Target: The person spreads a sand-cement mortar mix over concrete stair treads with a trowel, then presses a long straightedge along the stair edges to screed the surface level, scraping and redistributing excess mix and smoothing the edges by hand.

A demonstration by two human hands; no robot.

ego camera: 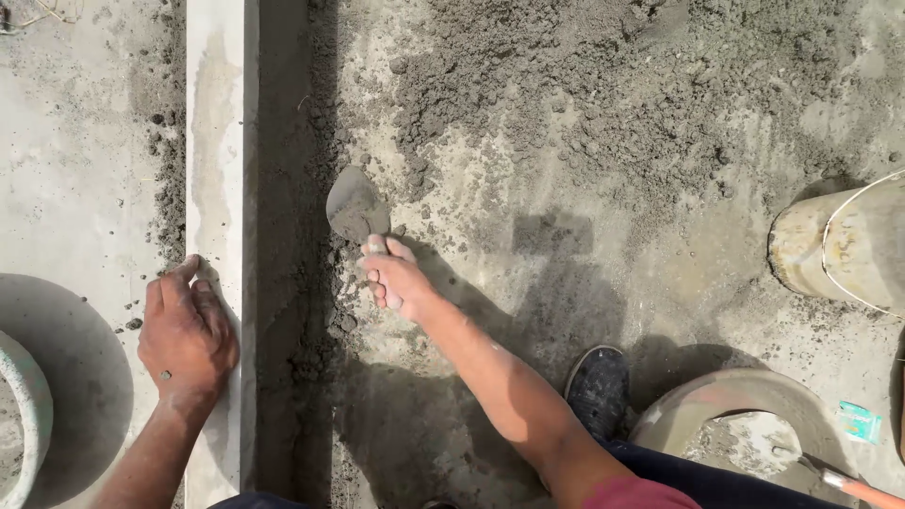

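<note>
our right hand (396, 280) clenches the stiff, light trowel (356, 205) by its handle, blade at twelve o'clock, while our left hand (186, 332) lies flat, grasping nothing, on the concrete strip (221, 141).

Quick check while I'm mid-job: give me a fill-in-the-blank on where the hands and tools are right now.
1. The right hand grips a ____ whose blade is coated with mortar.
2. The left hand rests flat on the long pale ____ that runs up the frame.
3. The bucket lies at the ____ edge of the view.
4. Near the right forearm, the dark thing on the ground is a ____.

Missing words: trowel; plank; right; shoe
</note>
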